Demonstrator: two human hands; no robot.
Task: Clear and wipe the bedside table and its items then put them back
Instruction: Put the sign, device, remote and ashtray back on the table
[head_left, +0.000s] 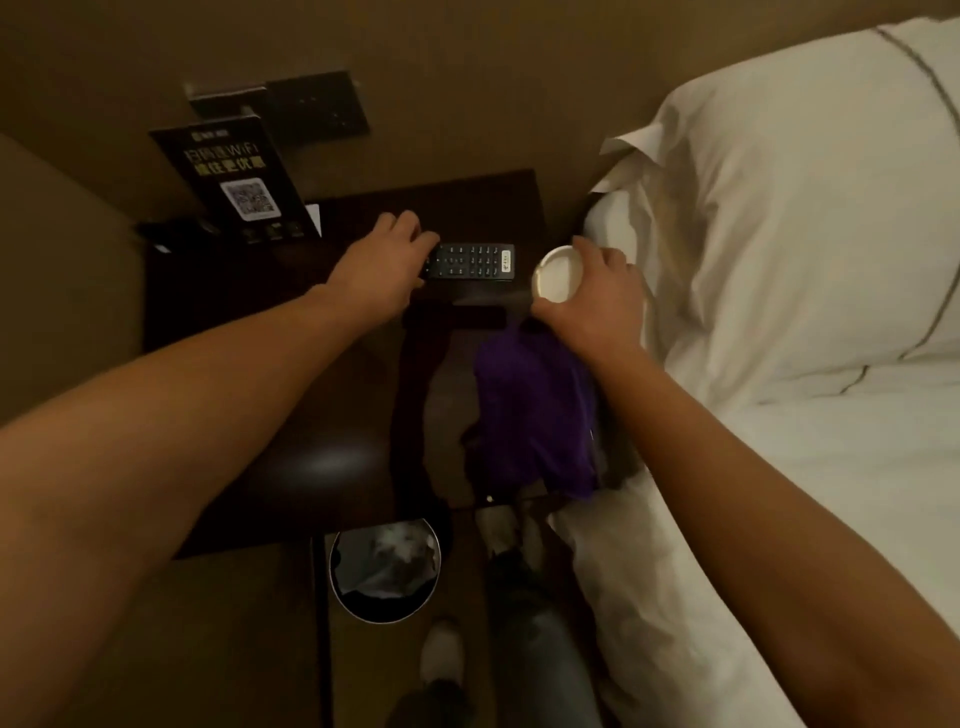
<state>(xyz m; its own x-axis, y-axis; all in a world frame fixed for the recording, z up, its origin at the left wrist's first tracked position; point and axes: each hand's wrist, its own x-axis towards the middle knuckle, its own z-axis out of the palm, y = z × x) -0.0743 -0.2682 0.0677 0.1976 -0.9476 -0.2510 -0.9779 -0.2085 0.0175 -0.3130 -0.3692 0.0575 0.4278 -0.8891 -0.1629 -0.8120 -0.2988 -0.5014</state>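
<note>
Nearest, below the tabletop's near edge: a round waste bin (385, 569) with a crumpled liner on the floor, plus the wearer's shoes and jeans.

On the dark glossy tabletop (322, 415), toward its near right corner, a purple cloth (535, 415) lying bunched and untouched, probably parked there within reach for wiping.

Farther in, at the right edge beside the bed (805, 467), the right hand (592, 296) closed around the rim of a small round white dish (556, 273), tilted so its hollow faces the camera; apparently lifted clear, though contact with the tabletop cannot be ruled out.

Level with it, mid-tabletop, the left hand (382, 270) with fingers curled over the left end of a black remote control (470, 261), lying flat and parallel to the far edge; seemingly gripping it, either to lift it or set it down.

At the far left corner, an upright black WiFi sign (234, 176) with a QR code, leaning toward the wall. Behind it, wall sockets (317, 106).
</note>
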